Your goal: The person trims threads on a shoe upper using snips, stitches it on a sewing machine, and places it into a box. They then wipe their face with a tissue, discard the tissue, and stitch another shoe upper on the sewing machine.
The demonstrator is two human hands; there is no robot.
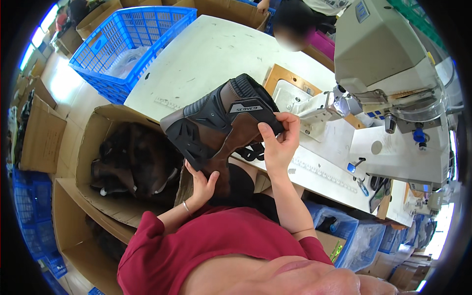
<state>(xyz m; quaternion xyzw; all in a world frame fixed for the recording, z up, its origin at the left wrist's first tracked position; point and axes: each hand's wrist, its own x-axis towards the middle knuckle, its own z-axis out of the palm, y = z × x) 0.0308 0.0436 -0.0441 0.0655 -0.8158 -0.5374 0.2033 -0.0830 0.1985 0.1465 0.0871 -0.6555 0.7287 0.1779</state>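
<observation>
A brown and black boot upper (209, 120) is held up in front of me, over the near edge of the white table. It lies tilted, its ribbed black cuff toward the far right. My right hand (281, 140) pinches the upper's dark edge between thumb and fingers, just below a light-coloured label patch. Under the brown lower part, my left hand (199, 186) grips it, with thumb and fingers partly hidden behind the material. Black straps hang below the upper near my right wrist.
An industrial sewing machine (388, 64) stands on the white table (196, 64) at the right. Beside my left arm, a cardboard box (91, 142) holds more dark brown uppers. A blue crate (137, 29) stands far left. Another person (295, 24) sits across the table. Small scissors (363, 187) lie right.
</observation>
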